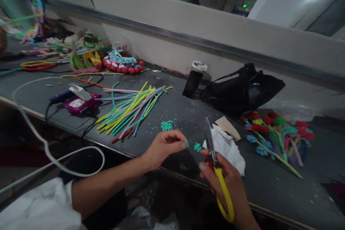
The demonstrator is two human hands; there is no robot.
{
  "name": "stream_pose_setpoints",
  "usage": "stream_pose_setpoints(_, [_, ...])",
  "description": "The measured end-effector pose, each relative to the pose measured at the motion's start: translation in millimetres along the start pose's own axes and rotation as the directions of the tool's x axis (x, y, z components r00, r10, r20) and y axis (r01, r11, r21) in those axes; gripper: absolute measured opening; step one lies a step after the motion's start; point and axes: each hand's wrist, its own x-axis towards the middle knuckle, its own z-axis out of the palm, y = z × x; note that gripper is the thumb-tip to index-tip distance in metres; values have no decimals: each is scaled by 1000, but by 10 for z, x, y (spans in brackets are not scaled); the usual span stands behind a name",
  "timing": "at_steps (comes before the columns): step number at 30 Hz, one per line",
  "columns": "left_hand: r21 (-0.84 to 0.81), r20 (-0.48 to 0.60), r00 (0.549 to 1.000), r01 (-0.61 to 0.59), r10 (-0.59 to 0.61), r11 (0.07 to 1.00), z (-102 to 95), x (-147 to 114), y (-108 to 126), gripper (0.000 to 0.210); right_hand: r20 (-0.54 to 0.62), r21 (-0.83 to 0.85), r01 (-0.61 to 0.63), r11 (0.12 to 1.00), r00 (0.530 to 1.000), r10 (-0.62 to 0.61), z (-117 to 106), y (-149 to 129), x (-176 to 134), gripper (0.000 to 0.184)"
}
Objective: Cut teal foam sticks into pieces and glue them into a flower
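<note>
Between thumb and forefinger, my left hand [167, 147] pinches a small green piece [186, 143]. My right hand [229, 179] holds scissors [222, 190] with yellow handles, their blades pointing up and away from me. Just left of the blades, a little cluster of green pieces [197, 147] lies by my right fingertip; I cannot tell if the finger touches it. Beyond my left hand is a heap of small green bits [167, 125], with crumbs scattered around it on the dark table [178, 109].
Left lie coloured fuzzy stems [132, 107] and a purple device [78, 104] with cables. A bottle [194, 79] and black bag [242, 90] stand by the wall. Crumpled white paper [226, 147] and fuzzy flowers [280, 133] are at right. The table's front edge [185, 178] runs below my hands.
</note>
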Motion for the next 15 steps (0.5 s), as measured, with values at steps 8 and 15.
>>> stream_pose_setpoints(8, [124,221,968,-149,119,981,34,-40,-21,4,210,519,-193,833,973,95,182,-114,66,50])
stream_pose_setpoints(15, [185,189,980,-103,67,977,66,-62,-51,8,138,585,-138,799,988,70,230,-70,79,50])
